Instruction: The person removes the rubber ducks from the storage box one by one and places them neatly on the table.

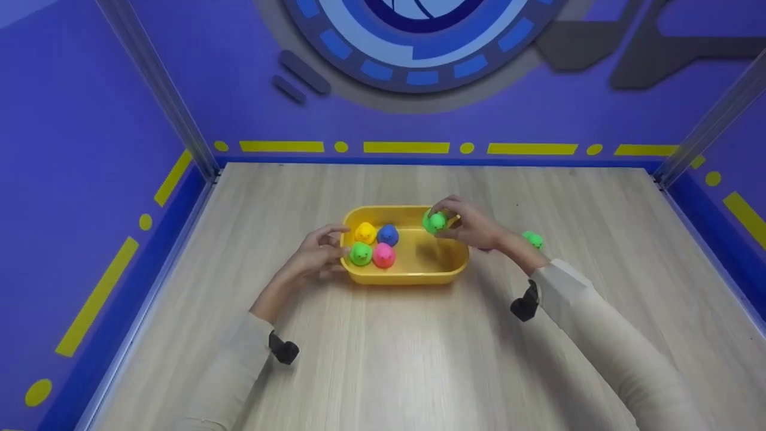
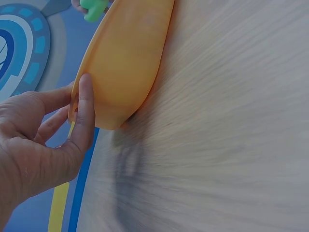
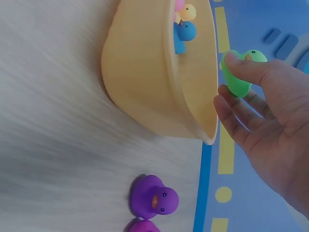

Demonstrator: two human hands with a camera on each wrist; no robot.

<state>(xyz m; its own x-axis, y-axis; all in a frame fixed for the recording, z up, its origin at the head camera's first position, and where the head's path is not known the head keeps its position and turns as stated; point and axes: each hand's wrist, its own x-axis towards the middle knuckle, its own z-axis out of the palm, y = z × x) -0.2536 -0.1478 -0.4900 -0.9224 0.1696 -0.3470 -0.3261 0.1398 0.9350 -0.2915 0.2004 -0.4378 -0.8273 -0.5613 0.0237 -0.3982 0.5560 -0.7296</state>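
A yellow plastic basin (image 1: 413, 278) stands on the table with yellow (image 1: 365, 233), blue (image 1: 388, 234), green (image 1: 361, 254) and pink (image 1: 383, 255) rubber ducks grouped in its left half. My left hand (image 1: 317, 252) pinches the basin's left rim; in the left wrist view the thumb (image 2: 86, 104) lies along the outer wall. Over the right end of the basin, my right hand (image 1: 470, 225) holds another green rubber duck (image 1: 437, 222) between thumb and fingers. The right wrist view shows this green duck (image 3: 238, 77) higher than the rim.
Right of the basin, a further green duck (image 1: 532, 239) is on the table, partly behind my right forearm. A purple duck (image 3: 150, 197) and a magenta one (image 3: 143, 226), cut off by the frame edge, are close to it in the right wrist view. Blue panels (image 1: 413, 129) wall the wooden table.
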